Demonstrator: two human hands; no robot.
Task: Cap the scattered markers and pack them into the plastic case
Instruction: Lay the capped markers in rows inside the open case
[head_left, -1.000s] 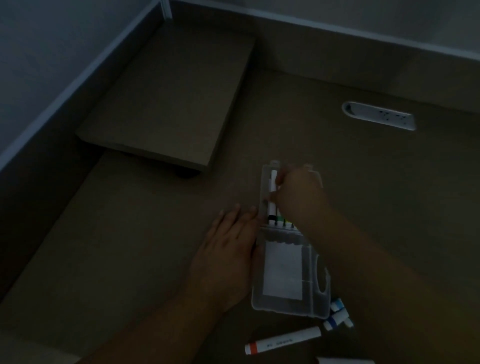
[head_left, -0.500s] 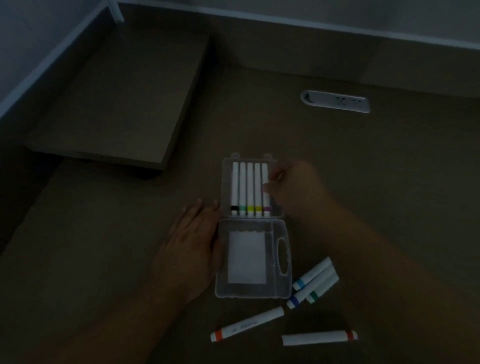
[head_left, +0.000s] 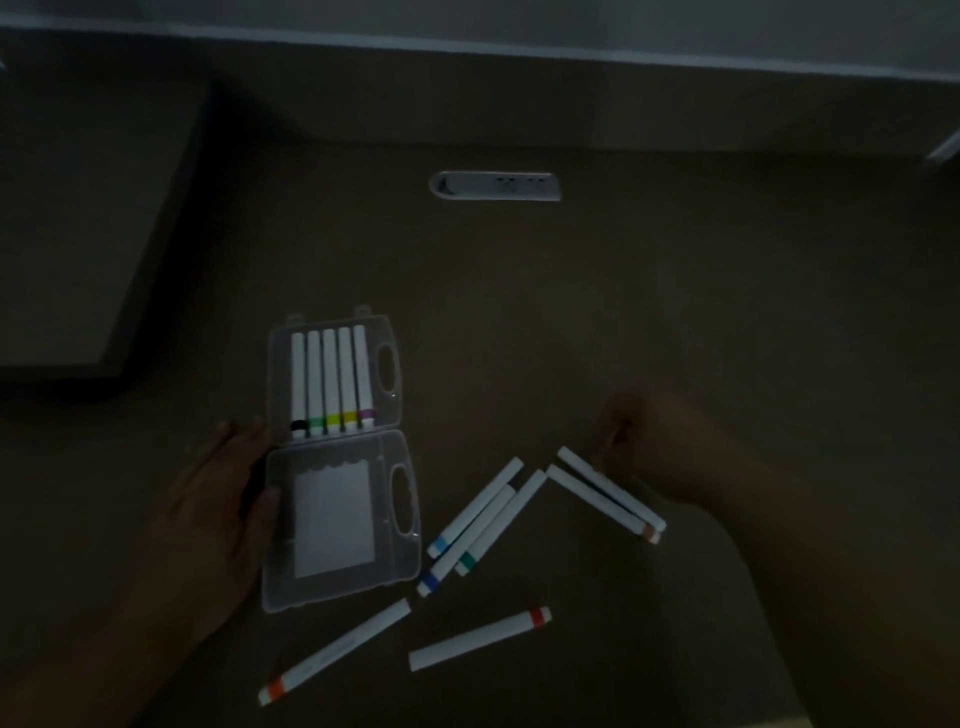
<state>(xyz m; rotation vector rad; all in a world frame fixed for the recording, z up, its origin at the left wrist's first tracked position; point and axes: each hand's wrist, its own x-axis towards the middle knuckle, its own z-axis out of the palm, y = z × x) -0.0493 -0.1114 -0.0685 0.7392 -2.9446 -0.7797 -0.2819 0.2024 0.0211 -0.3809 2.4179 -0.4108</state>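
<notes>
Markers lie loose beside the open plastic case (five already slotted), light, smooth barrels best pinched mid-length, as the left hand rests flat against it and the right hand, its grasp indiscernible, nears two.

Brown desk surface, dim light. 1 grey socket strip recessed at 12 o'clock. Raised shelf at 10 o'clock. Pale wall edge runs along far side.
</notes>
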